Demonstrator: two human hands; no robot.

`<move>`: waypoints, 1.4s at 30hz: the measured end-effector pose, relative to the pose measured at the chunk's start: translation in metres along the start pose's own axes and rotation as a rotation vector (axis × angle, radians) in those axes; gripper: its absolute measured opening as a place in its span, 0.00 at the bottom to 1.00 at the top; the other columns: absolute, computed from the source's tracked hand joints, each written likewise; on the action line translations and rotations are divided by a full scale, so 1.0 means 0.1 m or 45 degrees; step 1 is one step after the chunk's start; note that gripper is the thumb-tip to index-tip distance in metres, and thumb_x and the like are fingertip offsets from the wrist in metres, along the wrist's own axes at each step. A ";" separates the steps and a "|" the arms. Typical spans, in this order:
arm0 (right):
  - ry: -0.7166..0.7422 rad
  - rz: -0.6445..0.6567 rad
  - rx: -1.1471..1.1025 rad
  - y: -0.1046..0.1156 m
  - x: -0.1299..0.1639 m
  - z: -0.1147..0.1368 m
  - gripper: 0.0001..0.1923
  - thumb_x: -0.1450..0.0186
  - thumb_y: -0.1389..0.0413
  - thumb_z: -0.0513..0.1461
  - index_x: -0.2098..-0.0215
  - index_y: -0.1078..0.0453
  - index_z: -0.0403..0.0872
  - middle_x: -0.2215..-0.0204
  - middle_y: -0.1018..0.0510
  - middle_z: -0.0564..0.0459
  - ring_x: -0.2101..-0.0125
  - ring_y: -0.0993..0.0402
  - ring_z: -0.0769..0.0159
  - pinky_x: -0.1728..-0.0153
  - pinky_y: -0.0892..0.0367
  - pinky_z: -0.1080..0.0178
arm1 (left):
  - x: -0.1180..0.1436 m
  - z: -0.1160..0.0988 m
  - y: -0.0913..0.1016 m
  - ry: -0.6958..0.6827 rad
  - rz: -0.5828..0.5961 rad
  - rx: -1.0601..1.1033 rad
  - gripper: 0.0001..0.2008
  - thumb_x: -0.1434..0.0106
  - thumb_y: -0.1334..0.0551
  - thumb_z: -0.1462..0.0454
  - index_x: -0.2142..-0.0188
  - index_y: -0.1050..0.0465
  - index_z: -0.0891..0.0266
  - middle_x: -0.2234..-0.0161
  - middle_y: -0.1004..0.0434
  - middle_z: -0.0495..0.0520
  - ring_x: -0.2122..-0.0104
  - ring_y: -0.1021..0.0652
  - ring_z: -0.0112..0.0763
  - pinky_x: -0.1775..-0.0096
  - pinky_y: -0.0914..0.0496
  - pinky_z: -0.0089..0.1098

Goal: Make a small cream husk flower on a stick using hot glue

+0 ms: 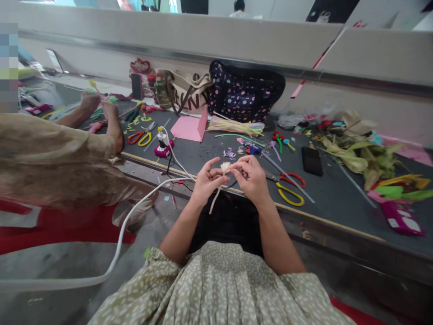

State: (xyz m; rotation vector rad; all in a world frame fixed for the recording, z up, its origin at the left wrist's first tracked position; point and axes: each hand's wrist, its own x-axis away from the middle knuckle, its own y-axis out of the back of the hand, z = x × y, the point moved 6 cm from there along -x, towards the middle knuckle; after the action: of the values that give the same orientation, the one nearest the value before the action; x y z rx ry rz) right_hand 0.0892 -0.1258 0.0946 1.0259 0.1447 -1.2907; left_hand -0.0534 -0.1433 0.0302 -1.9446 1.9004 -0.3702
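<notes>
A small cream-white craft flower [225, 168] with a pale stem [215, 201] is held between my two hands, just over the table's front edge. My left hand [208, 180] pinches it from below, and the stem hangs down past the fingers. From the other side my right hand [249, 176] touches the flower head with thumb and fingertips pressed together. Close to my right hand lie scissors with red and yellow handles [290, 194] and a thin greyish rod [287, 176]. Purple scraps [230, 153] are scattered just beyond the hands.
Behind lie a pink paper [189, 127], a bundle of pale strips [235, 126] and a dotted bag [245, 92]. A phone [311, 161] and dry husks [352, 158] are on the right. A white cable [123, 221] crosses on the left, near a co-worker's hands [98, 101] and more scissors [140, 137].
</notes>
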 end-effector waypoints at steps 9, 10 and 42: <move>-0.006 -0.003 0.001 -0.02 -0.01 -0.01 0.06 0.35 0.43 0.38 0.59 0.28 0.49 0.61 0.28 0.50 0.68 0.32 0.66 0.72 0.33 0.63 | 0.03 0.06 0.00 0.061 -0.051 0.026 0.23 0.49 0.27 0.62 0.54 0.28 0.63 0.68 0.18 0.50 0.72 0.18 0.29 0.65 0.24 0.30; -0.006 0.003 -0.009 -0.03 -0.01 -0.01 0.08 0.36 0.43 0.38 0.57 0.29 0.50 0.59 0.28 0.50 0.68 0.32 0.67 0.73 0.34 0.63 | 0.03 0.06 0.00 0.055 -0.055 0.014 0.23 0.49 0.27 0.61 0.55 0.27 0.63 0.68 0.18 0.50 0.73 0.19 0.29 0.66 0.24 0.30; 0.078 -0.042 -0.263 0.00 0.09 0.10 0.13 0.33 0.43 0.39 0.50 0.28 0.55 0.54 0.23 0.50 0.57 0.24 0.63 0.61 0.25 0.60 | 0.10 -0.03 0.02 -0.246 -0.159 -0.036 0.14 0.47 0.27 0.64 0.59 0.20 0.59 0.64 0.17 0.52 0.68 0.19 0.28 0.66 0.23 0.28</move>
State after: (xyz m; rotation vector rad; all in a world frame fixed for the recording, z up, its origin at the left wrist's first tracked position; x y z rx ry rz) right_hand 0.0879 -0.1393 0.0947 0.8894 0.3362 -1.2462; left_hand -0.0562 -0.1532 0.0313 -2.0430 1.6771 -0.1833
